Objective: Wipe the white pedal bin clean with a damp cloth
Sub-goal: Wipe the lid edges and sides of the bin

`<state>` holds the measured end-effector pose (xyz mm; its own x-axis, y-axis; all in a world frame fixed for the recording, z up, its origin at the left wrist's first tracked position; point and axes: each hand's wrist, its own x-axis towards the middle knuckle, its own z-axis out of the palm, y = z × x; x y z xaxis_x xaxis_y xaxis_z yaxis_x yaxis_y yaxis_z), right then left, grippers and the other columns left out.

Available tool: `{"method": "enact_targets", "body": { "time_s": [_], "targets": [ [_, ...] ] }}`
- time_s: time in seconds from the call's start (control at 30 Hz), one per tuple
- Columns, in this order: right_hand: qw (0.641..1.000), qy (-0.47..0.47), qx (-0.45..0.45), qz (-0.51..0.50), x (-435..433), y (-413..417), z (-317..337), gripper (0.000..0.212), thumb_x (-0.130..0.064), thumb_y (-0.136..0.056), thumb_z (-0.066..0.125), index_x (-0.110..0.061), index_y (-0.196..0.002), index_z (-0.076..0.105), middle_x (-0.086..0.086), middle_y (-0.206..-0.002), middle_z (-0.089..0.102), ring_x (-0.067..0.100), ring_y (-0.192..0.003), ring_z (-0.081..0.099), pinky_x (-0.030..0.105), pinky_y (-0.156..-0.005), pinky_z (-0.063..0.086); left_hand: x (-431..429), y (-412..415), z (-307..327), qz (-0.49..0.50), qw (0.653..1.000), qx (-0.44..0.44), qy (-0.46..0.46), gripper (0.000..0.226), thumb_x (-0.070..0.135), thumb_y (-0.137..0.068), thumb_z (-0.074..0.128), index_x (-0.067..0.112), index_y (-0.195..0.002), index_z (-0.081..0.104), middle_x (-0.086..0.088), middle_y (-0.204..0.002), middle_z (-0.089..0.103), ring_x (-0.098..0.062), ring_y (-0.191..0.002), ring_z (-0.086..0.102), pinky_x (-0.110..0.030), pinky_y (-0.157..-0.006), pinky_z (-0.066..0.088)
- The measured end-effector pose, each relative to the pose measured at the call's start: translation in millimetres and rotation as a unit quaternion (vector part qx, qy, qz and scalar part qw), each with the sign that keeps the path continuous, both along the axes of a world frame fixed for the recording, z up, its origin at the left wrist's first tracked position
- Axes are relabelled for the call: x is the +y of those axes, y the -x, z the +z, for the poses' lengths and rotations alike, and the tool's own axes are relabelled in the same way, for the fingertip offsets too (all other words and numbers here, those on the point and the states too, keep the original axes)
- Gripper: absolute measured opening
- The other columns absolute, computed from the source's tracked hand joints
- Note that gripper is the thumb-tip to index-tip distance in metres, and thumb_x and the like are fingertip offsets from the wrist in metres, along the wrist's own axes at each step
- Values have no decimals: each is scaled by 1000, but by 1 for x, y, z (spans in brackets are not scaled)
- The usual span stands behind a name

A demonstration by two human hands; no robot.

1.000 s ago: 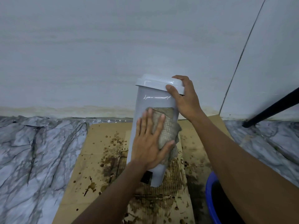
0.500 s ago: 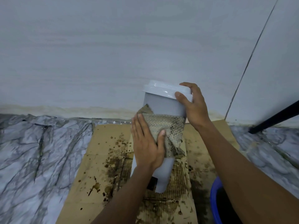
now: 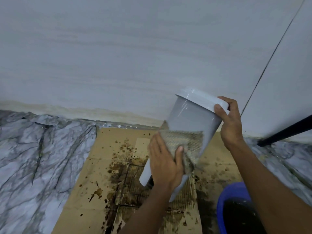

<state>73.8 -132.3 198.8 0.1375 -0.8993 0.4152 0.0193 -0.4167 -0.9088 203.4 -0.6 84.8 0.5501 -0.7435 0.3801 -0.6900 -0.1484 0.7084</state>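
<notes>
Stained cardboard covers the marble floor at the foot of a pale wall, and that is where the work is going on. The left hand lies flat, fingers straight and thumb spread, pressing the damp cloth against the side of the white pedal bin. The bin is tilted, its top leaning right and its lower edge down by the cardboard. The right hand is clamped on the rim of the lid, fingers curled over the top and thumb on the front.

It looks like light, thin, glossy plastic, probably slick when wet and apt to flex or skid under a hard push. I'd say the lid rim is the sensible hold to brace against the wipe.

Of the pedal only a dark bit shows beside the left wrist. The bin's far side and base are out of sight, and the cloth is blurred. The blue bucket is cut off by the right forearm and the frame edge, and its contents are just dark.
</notes>
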Motion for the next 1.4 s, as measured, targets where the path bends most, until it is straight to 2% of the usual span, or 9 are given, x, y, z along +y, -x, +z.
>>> {"method": "enact_targets", "body": {
  "time_s": [0.23,0.4,0.6,0.73,0.8,0.9,1.0,1.17,1.4],
  "targets": [
    [995,40,85,-39,25,-52,0,38,-50,-89,60,-34,-123,53,-5,-126,51,12,-119,51,40,-99,49,-9,-16,21,88,993,77,2,81,62,-102,19,8,-162,7,-12,-169,14,-25,-156,8,-41,-128,0],
    [978,125,163,-47,52,-82,2,51,-55,-93,49,-22,-131,54,-3,-129,48,13,-122,43,42,-106,40,-21,-35,50,145,957,231,100,77,63,-102,19,12,-160,26,-12,-164,31,-29,-153,24,-49,-125,22],
    [969,137,202,-35,68,-98,4,49,-51,-95,40,-23,-135,49,-2,-133,42,18,-128,42,47,-108,37,-12,-66,85,181,786,558,195,51,48,-109,35,13,-133,62,0,-117,68,-23,-111,64,-32,-86,52],
    [963,148,222,-45,79,-104,4,48,-46,-97,37,-21,-137,47,-1,-135,41,20,-131,40,48,-108,36,-6,-83,113,68,675,672,296,54,54,-106,42,11,-124,70,-8,-115,76,-25,-107,72,-39,-89,58],
    [959,159,232,-38,89,-104,1,48,-45,-99,35,-21,-139,47,0,-139,41,23,-137,36,49,-111,33,-3,-86,125,36,745,589,310,56,57,-103,43,11,-121,70,-10,-117,74,-29,-112,70,-42,-95,56],
    [958,163,237,-12,106,-110,-11,50,-44,-102,28,-20,-143,45,-1,-152,37,20,-150,20,42,-122,20,5,-90,137,-48,968,149,198,57,56,-101,31,17,-132,59,-3,-136,59,-21,-131,50,-31,-108,41],
    [972,144,187,-7,121,-113,-22,51,-42,-103,32,-16,-145,43,-2,-154,36,14,-150,20,30,-122,19,5,-108,150,-156,984,-61,55,51,45,-105,25,21,-114,69,6,-117,64,-19,-126,49,-36,-115,29],
    [974,167,135,73,130,-102,-24,41,-36,-101,42,-20,-135,57,-7,-139,50,5,-134,41,23,-111,34,22,-152,151,-108,981,-133,-89,47,49,-92,27,21,-85,64,4,-97,63,-27,-109,50,-45,-100,33],
    [960,59,274,-23,70,-94,-10,24,-43,-89,58,-33,-109,68,-16,-127,56,14,-138,36,35,-104,17,99,-151,118,-36,990,-50,-127,75,60,-92,35,22,-156,40,7,-167,25,-12,-156,11,-33,-125,4]
  ]
}}
